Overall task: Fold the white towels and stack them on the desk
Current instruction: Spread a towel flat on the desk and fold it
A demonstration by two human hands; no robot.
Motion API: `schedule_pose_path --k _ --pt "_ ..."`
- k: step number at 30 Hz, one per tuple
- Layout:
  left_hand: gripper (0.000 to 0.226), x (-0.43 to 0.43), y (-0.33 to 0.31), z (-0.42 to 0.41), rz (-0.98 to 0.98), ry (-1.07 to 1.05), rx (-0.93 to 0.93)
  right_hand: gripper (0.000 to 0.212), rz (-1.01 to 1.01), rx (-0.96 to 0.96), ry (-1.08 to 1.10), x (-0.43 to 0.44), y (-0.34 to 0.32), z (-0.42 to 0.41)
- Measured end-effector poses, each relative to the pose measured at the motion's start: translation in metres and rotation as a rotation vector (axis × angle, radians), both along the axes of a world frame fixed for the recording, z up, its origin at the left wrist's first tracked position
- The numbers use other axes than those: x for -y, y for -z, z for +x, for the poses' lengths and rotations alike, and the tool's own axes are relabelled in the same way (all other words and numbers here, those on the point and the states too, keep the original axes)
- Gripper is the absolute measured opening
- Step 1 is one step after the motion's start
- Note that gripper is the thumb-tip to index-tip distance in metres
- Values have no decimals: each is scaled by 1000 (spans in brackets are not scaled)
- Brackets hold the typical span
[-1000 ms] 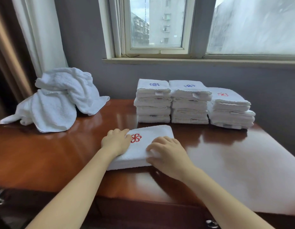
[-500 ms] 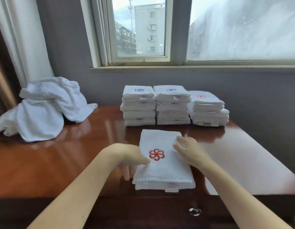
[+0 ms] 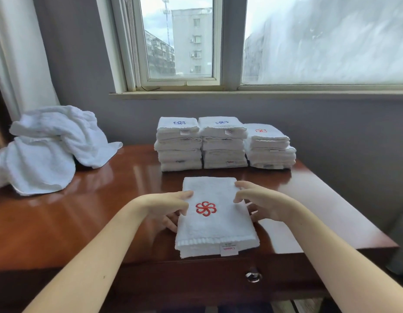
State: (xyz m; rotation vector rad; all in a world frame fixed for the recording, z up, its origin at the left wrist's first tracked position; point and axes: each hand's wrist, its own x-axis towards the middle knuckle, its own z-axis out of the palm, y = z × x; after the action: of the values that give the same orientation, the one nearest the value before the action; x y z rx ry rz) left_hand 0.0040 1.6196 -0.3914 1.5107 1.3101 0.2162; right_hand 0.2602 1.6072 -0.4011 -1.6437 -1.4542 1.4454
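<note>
Curtain (image 3: pixel 20 53) of pale cloth hangs far to the left of the folded towel (image 3: pixel 209 231), beside a grey wall (image 3: pixel 83 64). Also to the left of the folded towel, a heap of loose white towels (image 3: pixel 44 152) lies on the glossy red-brown desk (image 3: pixel 83 211). The left hand (image 3: pixel 166 206) holds the left side of the folded towel, thumb on top and fingers curled under the edge. The folded towel lies near the front edge of the desk, red flower mark upward, with a label at its near hem. Behind the folded towel, three stacks of towels (image 3: pixel 223 143) stand side by side at the wall, under a window (image 3: pixel 180 41) that shows buildings. The right hand (image 3: pixel 261 204) grips the right side of the folded towel in the same way. Below the folded towel, a little to the right, a metal knob (image 3: pixel 253 276) sits on the drawer front.
</note>
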Motion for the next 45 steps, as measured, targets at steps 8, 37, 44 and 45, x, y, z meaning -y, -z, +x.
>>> schedule_pose_path --k 8,37,44,45 --pt "65 1 5 6 1 -164 174 76 135 -105 -15 2 -3 -1" --pt "85 -113 -131 137 636 117 350 88 730 -374 109 -90 -102 142" --pt "85 -202 -147 188 600 94 398 89 732 -386 233 -171 -120 178" --pt "85 -213 -145 194 599 83 403 90 727 -393 243 -183 -120 181"
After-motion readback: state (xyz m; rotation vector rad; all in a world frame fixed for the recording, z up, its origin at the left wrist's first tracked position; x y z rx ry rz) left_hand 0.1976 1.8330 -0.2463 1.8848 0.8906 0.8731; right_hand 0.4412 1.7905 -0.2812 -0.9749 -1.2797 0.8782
